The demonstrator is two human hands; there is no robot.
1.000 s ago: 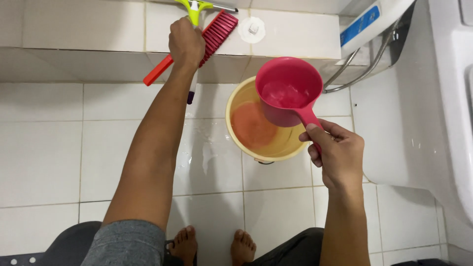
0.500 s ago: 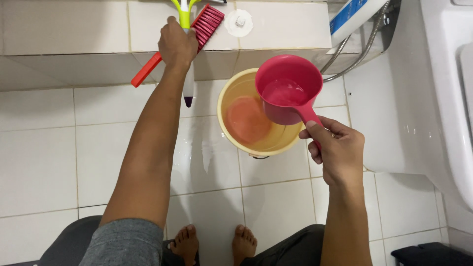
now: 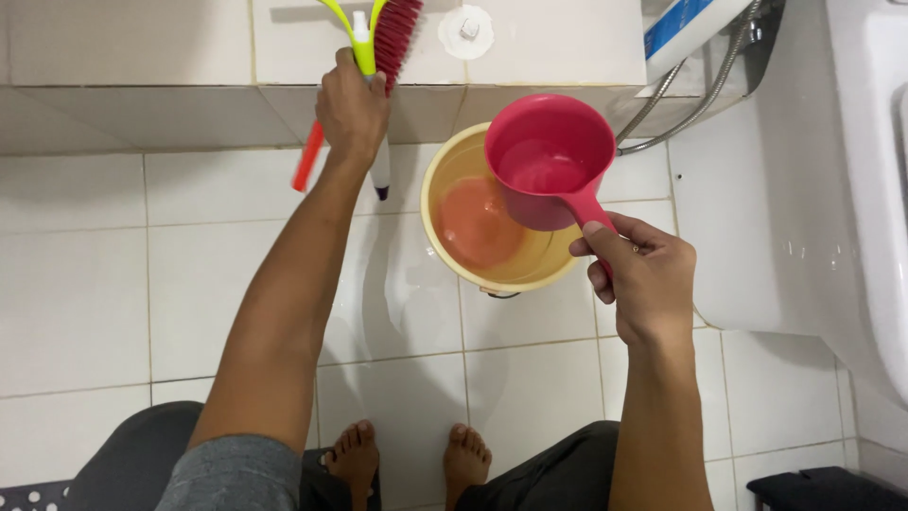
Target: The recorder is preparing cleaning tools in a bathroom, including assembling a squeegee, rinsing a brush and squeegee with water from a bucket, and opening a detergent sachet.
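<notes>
Pink dipper (image 3: 549, 168) upright, handle toward right hand (image 3: 638, 279) (fist clenched round it); left hand (image 3: 352, 109) clutches brush (image 3: 383, 43).

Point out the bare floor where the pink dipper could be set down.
Free: white floor tiles left of the left hand's forearm, and tiles between the cream plastic bucket and the bare feet. Crowded: the ledge corner with the red brush and green-handled tool, and around the right hand holding the pink plastic dipper by the white toilet.
</notes>
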